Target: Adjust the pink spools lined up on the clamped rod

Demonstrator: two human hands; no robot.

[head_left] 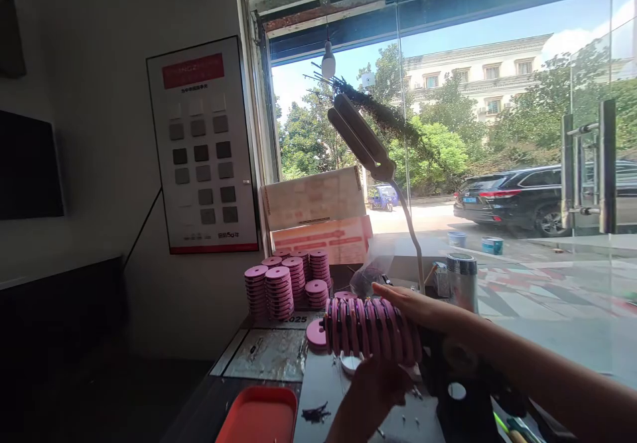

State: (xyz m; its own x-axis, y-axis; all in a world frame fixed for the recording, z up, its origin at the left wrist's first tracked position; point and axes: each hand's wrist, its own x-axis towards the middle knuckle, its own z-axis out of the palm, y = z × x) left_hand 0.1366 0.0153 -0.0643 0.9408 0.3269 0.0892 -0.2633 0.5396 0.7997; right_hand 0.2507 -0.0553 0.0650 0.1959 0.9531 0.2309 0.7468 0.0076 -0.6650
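Both my hands hold a row of several pink discs [371, 328] turned on its side above the table. My right hand [415, 309] lies along the top and far side of the row, fingers stretched over it. My left hand [371, 382] cups the row from below, its fingers largely hidden. One more pink disc [316, 334] sits at the left end of the row. Behind, several upright stacks of pink discs [287, 284] stand on the table.
A red tray [259, 416] lies at the near left edge. A metal cup [462, 280] and a gooseneck lamp [361, 139] stand by the window. Cardboard boxes [318, 214] lean behind the stacks. Small dark parts [314, 413] lie on the table [269, 357].
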